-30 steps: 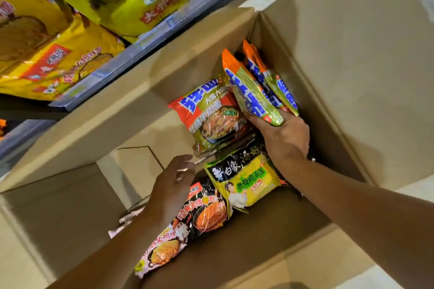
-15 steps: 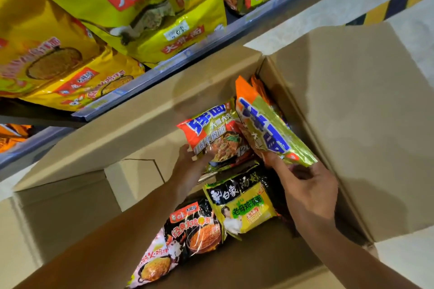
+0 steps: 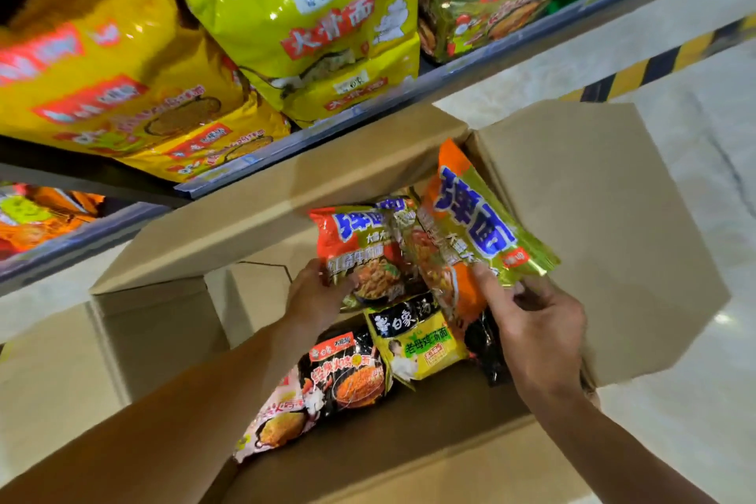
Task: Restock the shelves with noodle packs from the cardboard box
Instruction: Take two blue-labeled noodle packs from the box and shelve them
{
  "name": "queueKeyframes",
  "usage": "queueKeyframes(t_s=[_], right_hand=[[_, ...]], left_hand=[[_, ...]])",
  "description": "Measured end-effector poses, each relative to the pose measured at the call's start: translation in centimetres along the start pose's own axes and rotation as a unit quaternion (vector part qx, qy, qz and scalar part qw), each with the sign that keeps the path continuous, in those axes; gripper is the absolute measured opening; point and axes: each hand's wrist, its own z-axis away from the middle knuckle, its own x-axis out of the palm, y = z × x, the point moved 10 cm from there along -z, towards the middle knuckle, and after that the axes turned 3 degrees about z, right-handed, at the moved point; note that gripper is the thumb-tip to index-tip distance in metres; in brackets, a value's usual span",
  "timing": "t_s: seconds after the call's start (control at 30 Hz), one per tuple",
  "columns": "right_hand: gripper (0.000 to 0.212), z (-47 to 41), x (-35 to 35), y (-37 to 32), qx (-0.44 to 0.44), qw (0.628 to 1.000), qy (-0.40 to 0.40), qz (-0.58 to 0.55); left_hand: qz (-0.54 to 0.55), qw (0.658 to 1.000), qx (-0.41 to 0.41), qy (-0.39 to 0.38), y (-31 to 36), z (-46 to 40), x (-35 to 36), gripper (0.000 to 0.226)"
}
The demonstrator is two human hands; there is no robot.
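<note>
Head cam: left hand (image 3: 315, 299) gripped a red noodle pack (image 3: 360, 250), right hand (image 3: 536, 323) pinched an orange-green pack (image 3: 470, 225) at 3 o'clock of it, both above the cardboard box (image 3: 593, 225).

Warm, fairly bright light, seemingly from overhead, puts white glare on the glossy yellow bags (image 3: 286, 20) on the shelf (image 3: 409, 94) and the floor (image 3: 722, 317), leaves shadow inside the cardboard box (image 3: 613, 217), while motion blur softens the print and wide-angle distortion bends the edges.
</note>
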Motion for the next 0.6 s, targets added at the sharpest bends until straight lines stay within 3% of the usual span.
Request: queueKeyframes(t_s=[0.27,0.5,0.6], right_hand=[[0.040,8.3,0.1,-7.3,0.004,0.999,-0.008,0.045],[0.037,19.5,0.5,-20.2,-0.018,0.996,-0.054,0.067],[0.050,24.6,-0.4,-26.8,-0.038,0.996,-0.050,0.067]], left_hand=[[0.061,0.998,0.020,0.011,-0.8,9.7,-14.0,0.029],[0.106,0.989,0.099,0.006,5.5,23.1,-27.4,0.018],[0.105,0.984,0.146,0.012,8.7,28.7,-33.8,0.035]])
